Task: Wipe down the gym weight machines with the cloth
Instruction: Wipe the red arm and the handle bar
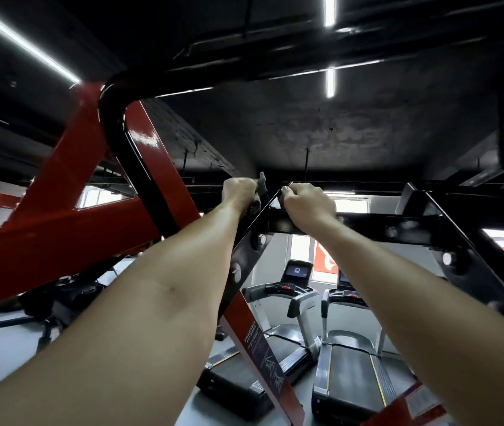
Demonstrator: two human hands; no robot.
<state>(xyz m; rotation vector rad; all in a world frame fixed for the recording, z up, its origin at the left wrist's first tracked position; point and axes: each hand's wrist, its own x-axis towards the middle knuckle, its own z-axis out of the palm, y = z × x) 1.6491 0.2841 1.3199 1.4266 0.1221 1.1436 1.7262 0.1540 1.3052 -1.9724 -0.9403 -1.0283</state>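
Both my arms reach up to the top of a red and black weight machine frame (69,222). My left hand (238,189) grips a grey cloth (262,186) at the upper end of a slanted black beam (246,241). My right hand (307,201) is curled over the top edge of the black crossbar (398,226), just right of the cloth. Only a small part of the cloth shows, sticking out between the two hands.
Two treadmills (290,333) (349,364) stand on the floor below and beyond the frame. A curved black tube (127,142) runs overhead at left. Another slanted black beam (472,250) with bolts descends at right. Ceiling light strips (330,81) glow above.
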